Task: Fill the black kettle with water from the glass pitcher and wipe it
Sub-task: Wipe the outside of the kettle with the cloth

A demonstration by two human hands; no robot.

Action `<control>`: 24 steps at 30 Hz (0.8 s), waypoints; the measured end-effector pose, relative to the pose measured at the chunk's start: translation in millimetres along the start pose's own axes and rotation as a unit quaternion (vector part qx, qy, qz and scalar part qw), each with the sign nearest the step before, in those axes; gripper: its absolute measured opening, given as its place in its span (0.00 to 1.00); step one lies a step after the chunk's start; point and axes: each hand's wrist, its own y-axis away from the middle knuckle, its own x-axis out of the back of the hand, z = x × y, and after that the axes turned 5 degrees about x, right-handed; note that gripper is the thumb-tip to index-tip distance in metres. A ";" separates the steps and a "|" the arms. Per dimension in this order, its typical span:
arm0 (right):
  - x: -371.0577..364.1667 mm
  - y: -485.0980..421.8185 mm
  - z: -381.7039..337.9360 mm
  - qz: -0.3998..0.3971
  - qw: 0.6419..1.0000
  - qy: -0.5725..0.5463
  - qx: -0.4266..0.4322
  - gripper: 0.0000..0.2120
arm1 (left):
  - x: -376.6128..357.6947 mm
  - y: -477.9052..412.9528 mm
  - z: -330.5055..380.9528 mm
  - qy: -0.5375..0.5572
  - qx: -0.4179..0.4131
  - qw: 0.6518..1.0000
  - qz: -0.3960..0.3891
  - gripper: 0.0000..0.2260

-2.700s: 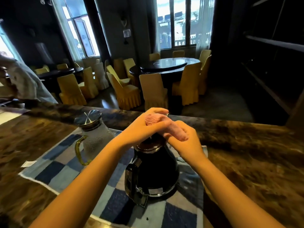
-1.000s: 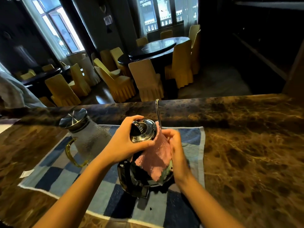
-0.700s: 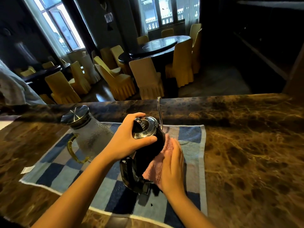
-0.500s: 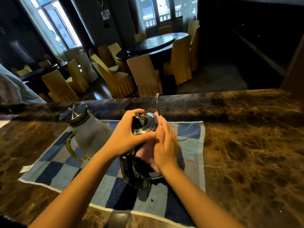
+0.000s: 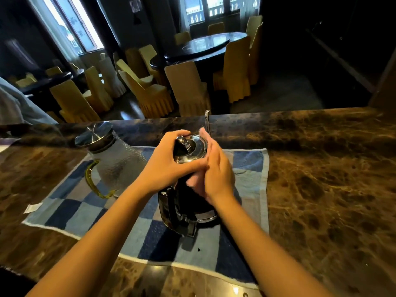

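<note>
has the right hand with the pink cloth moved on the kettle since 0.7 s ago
Yes. The right hand has slid the pink cloth up the black kettle, from near its base toward the lid.

Restaurant; round table (image 5: 205, 47), covered chairs (image 5: 188, 88)

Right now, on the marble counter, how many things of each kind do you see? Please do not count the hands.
Black kettle: 1
Glass pitcher: 1
Pink cloth: 1
Checked blue towel: 1
Small white paper scrap: 1
Total: 5

head-worn, facing down-forward, near counter (image 5: 321, 189)
</note>
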 end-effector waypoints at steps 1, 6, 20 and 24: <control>5.5 -11.2 3.2 -0.033 0.999 0.026 -0.029 0.25 | 0.2 0.0 -0.4 0.003 0.002 1.000 0.000 0.36; 22.9 -12.4 29.3 -0.040 0.988 -0.024 -0.147 0.17 | 0.2 -0.8 0.3 -0.003 0.012 1.000 0.001 0.36; 20.3 -27.6 -0.3 -0.085 0.992 0.049 -0.078 0.32 | -1.2 -0.8 2.4 -0.006 0.024 1.000 0.006 0.35; 24.8 -14.5 14.0 -0.092 0.990 0.035 -0.100 0.32 | -1.6 2.0 5.2 0.001 0.033 0.999 0.007 0.36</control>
